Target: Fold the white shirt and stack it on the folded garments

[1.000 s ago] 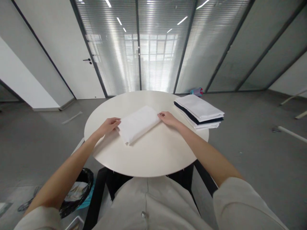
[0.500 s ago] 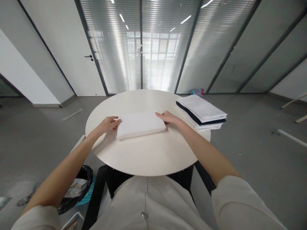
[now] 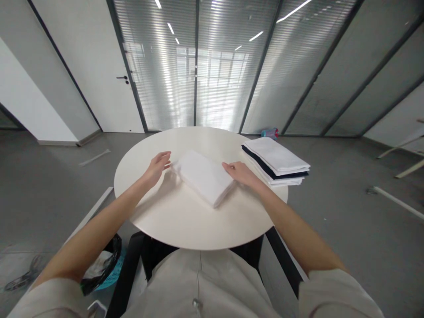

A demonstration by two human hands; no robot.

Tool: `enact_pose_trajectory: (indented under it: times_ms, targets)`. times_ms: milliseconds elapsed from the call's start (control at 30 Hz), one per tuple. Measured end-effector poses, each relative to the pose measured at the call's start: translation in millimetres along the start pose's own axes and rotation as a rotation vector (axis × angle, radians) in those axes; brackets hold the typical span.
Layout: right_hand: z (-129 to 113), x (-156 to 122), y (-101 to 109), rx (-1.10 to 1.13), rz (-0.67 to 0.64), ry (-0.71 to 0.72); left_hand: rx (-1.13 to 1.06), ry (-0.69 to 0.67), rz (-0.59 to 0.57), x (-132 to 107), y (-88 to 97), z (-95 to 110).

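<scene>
A folded white cloth (image 3: 204,176) lies slantwise on the round white table (image 3: 185,216), its long side running from upper left to lower right. My left hand (image 3: 158,166) is at the cloth's upper left end, fingers stretched and touching its edge. My right hand (image 3: 240,172) rests at the cloth's right edge, fingers laid flat against it. Neither hand grips the cloth. To the right of my right hand, at the table's rim, stands a stack of folded cloths (image 3: 277,161), white with one dark layer.
A black bin with a blue basket (image 3: 105,269) stands on the floor at lower left. A coloured bottle (image 3: 269,132) lies on the floor behind the table. Glass walls with blinds and a door (image 3: 99,66) close the room; loose strips lie on the grey floor to the right.
The folded white cloth has turned clockwise on the table, from slanting up to the right, through level, to slanting down to the right. Both hands moved with its ends.
</scene>
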State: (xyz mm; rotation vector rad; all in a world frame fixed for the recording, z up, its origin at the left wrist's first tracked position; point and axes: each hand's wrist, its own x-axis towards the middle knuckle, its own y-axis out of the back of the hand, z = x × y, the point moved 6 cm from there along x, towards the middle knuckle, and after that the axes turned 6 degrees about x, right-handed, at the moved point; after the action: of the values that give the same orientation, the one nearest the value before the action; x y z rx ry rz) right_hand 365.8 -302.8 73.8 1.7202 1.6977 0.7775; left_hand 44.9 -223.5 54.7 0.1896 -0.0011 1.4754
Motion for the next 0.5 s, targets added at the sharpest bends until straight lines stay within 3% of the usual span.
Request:
enact_pose_trajectory:
  times_ms: [100, 167, 267, 367, 433, 500]
  targets:
    - [7.8, -30.5, -8.6, 0.14, -0.175, -0.104, 0.018, 0.099, -0.065, -39.5, 7.6, -4.6]
    - [6.8, -38.5, -7.9, 0.158, -0.155, -0.083, 0.107, 0.071, -0.166, -65.5, 7.2, 1.7]
    - [-7.0, -29.5, 0.2, 0.093, 0.053, 0.132, 0.425, -0.294, -0.427, -105.6, -14.4, 27.8]
    - [-20.7, -1.9, -3.7, 0.134, 0.149, 0.306, 0.747, -0.713, -0.608, -140.3, -46.7, 42.9]
    - [-23.9, 23.4, -10.7, 0.195, 0.152, 0.323, 0.856, -0.854, -0.641, -145.3, -60.0, 43.6]
    - [-23.7, 46.9, -16.8, 0.235, 0.142, 0.303, 0.896, -0.915, -0.659, -135.1, -61.7, 40.6]
